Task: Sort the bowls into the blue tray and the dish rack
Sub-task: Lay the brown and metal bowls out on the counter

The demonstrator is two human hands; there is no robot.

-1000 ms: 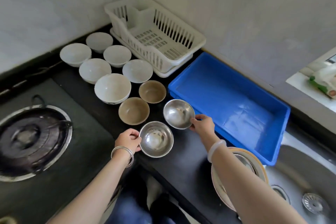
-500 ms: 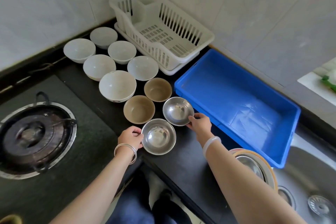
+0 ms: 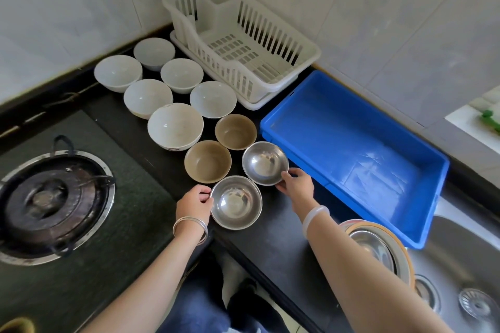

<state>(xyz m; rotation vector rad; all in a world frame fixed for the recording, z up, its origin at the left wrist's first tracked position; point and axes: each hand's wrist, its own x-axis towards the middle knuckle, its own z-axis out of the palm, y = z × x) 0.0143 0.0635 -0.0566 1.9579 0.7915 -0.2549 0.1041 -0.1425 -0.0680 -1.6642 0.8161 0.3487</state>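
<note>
Two steel bowls sit at the counter's front. My left hand [image 3: 195, 202] grips the rim of the near steel bowl [image 3: 236, 202]. My right hand [image 3: 297, 186] holds the edge of the far steel bowl [image 3: 265, 163], which is tilted slightly. Behind them stand two brown bowls [image 3: 207, 161] [image 3: 235, 131] and several white bowls [image 3: 175, 126]. The empty white dish rack [image 3: 238, 43] stands against the back wall. The empty blue tray [image 3: 354, 149] lies to the right of the bowls.
A gas burner [image 3: 51, 203] fills the left side of the black counter [image 3: 130, 127]. At the lower right a steel sink [image 3: 465, 278] holds a stack of larger plates and a basin [image 3: 378, 249]. Tiled walls close off the back.
My hands have stayed on the two steel bowls. The far steel bowl's edge has lifted a little in my right hand. The camera view has shifted slightly.
</note>
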